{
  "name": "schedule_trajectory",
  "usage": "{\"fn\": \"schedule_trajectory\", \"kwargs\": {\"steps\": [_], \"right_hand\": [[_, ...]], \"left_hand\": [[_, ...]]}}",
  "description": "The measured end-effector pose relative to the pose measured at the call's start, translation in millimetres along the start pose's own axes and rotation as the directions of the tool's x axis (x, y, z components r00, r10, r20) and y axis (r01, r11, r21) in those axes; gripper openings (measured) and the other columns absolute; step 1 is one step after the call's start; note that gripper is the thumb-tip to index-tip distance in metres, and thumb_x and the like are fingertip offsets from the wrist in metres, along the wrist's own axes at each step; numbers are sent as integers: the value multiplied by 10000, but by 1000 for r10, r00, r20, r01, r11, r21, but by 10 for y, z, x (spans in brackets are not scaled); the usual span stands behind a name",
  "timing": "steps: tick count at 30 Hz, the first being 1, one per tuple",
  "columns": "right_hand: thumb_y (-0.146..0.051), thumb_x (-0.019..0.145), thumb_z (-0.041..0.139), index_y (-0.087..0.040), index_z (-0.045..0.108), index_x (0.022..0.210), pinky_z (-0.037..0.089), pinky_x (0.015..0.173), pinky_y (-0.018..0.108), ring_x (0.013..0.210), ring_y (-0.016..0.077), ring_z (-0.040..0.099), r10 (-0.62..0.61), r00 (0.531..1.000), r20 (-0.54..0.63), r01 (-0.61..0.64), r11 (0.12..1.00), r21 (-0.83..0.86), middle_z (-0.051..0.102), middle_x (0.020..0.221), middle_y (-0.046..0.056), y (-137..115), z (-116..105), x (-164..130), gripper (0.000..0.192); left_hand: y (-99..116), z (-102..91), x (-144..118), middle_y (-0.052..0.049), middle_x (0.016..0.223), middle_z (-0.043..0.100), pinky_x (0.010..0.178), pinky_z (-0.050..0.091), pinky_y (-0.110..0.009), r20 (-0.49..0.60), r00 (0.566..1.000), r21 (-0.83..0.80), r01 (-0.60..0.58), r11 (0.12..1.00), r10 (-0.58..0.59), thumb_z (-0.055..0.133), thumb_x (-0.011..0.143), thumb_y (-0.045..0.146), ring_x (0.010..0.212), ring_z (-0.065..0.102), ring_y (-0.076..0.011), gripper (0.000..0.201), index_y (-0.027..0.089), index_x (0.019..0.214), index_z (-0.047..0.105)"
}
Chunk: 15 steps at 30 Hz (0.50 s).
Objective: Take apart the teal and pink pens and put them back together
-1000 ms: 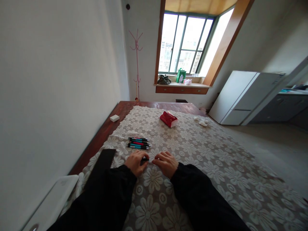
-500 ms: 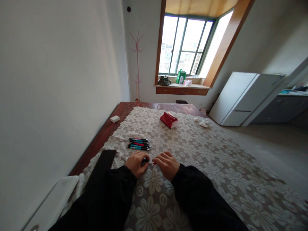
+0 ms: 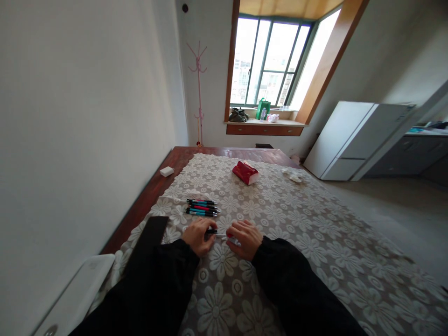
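Near the table's near-left edge, the person's left hand (image 3: 199, 235) and right hand (image 3: 247, 238) each pinch an end of one pen (image 3: 217, 234), seemingly to pull it apart. More pens (image 3: 202, 208) lie just beyond on the flowered tablecloth (image 3: 315, 242). A bright window (image 3: 269, 60) faces the table (image 3: 182, 156).

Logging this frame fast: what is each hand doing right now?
Left hand: closed on the dark end of a pen.
Right hand: closed on the pen's other end, fingers curled over it.
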State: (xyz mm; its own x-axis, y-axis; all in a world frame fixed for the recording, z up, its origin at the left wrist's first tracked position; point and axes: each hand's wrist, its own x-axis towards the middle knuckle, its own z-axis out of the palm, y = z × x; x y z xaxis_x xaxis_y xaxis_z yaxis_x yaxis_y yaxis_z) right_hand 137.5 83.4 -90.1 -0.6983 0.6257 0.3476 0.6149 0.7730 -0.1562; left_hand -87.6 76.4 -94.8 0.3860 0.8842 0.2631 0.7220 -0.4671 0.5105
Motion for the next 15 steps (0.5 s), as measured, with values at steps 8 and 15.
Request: {"fn": "schedule_trajectory", "kwargs": {"steps": [8,15], "right_hand": [[-250,889,559,-208,571,889,306,704,317,761,162,556,-23,1000,-11,23,1000,10,636,818,12,26,223,21,44],[-255,887,566,-203,572,878,330,713,314,771,172,558,29,999,-17,-29,1000,-4,634,828,20,1,220,76,53]], "left_hand": [[-2,0,-3,-36,930,670,820,467,-347,-3,1000,14,-13,1000,13,608,739,175,934,584,-234,218,216,952,622],[-22,26,3,-36,937,674,815,470,-346,-5,1000,8,-14,1000,15,606,741,175,939,584,-235,220,220,956,626]]}}
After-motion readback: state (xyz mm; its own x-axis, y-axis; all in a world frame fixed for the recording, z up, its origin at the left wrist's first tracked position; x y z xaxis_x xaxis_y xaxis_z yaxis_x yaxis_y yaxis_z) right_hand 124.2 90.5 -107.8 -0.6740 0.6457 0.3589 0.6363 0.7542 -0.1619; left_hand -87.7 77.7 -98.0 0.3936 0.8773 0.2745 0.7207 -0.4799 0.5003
